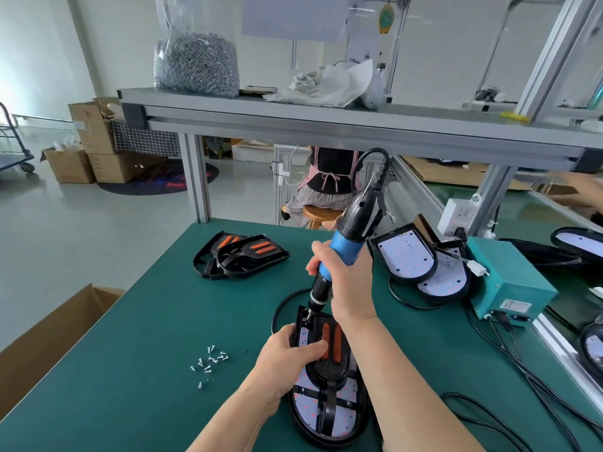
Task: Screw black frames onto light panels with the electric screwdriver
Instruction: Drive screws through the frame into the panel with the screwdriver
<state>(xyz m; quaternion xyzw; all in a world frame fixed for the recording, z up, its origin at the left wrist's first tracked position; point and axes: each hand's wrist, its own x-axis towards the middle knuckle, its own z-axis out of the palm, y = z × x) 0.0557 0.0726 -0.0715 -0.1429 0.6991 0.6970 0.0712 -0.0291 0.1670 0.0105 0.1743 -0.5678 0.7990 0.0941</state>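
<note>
While the right hand (346,282) is wrapped tight round the blue barrel of the screwdriver (346,243), the bit pokes out below that grip with its tip down in the far left corner of the frame (329,350), so the person looks to be driving a screw there or about to. The tool leans away from the grip at the top, probably because its cord comes out of that end. The left hand (287,353) sits just below and left of the bit, thumb laid across the frame's top and fingers curled at its left edge. It's pinching the frame down onto the panel (326,409) underneath, presumably so the holes stay lined up and nothing spins when the driver bites. Both pieces lie flat on the table (146,321), right under the two hands, with the panel's rounded end sticking out toward the person. Loose screws (210,360) are scattered just left of the holding hand, an easy reach for the next one. Spare frames (241,256) sit further out to the left of the driver grip, and bare panels (408,259) lean to its right by the teal box (509,282). Can't tell whether a screw is actually on the bit, it's too small to see. Only this one corner seems to be in progress.
</note>
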